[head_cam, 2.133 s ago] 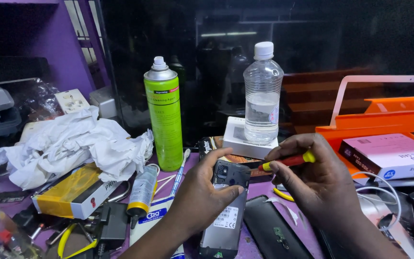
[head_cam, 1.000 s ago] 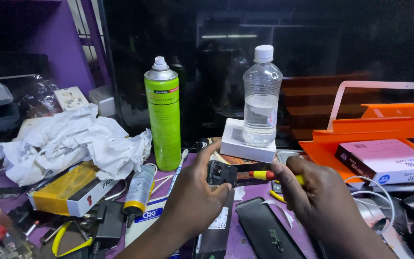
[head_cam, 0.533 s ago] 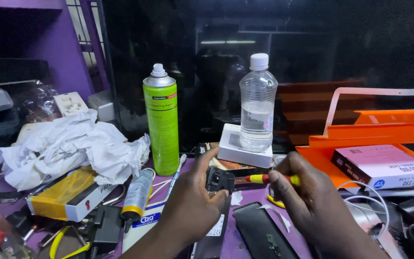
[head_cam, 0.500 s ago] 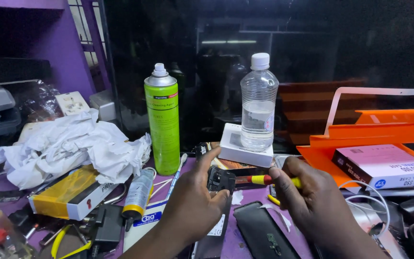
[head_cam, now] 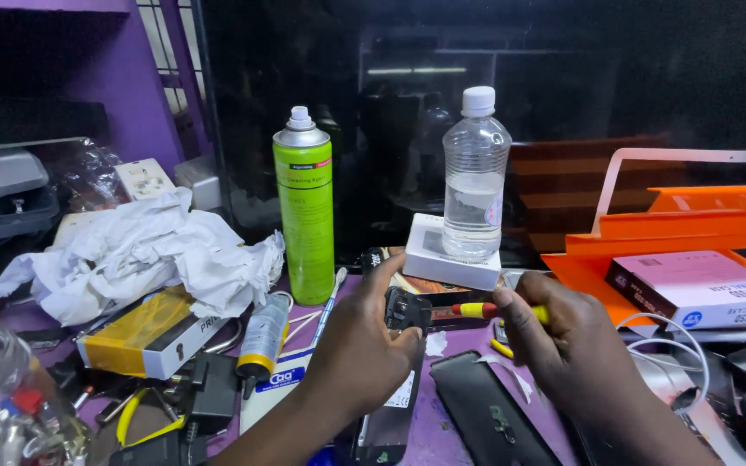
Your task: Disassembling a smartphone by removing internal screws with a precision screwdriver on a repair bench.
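My left hand [head_cam: 360, 349] holds a small black device [head_cam: 406, 309] upright by its top end above the purple bench. My right hand [head_cam: 563, 341] grips a screwdriver with a red and yellow handle [head_cam: 485, 310], held level, its tip against the top of the black device. Under my hands lie a flat dark panel [head_cam: 489, 414] and a long dark slab with a white label [head_cam: 395, 406].
A green spray can [head_cam: 306, 216] and a clear water bottle [head_cam: 475, 177] on a white box [head_cam: 449, 254] stand behind my hands. Crumpled white cloth [head_cam: 144, 250], a yellow box [head_cam: 144, 332] and a small tube [head_cam: 262, 332] lie left. Orange trays [head_cam: 692, 229] with a boxed item [head_cam: 701, 285] sit right.
The camera has shifted slightly and my hands have moved a little right and lower. The screwdriver has swung from tilted to level against the device's top.
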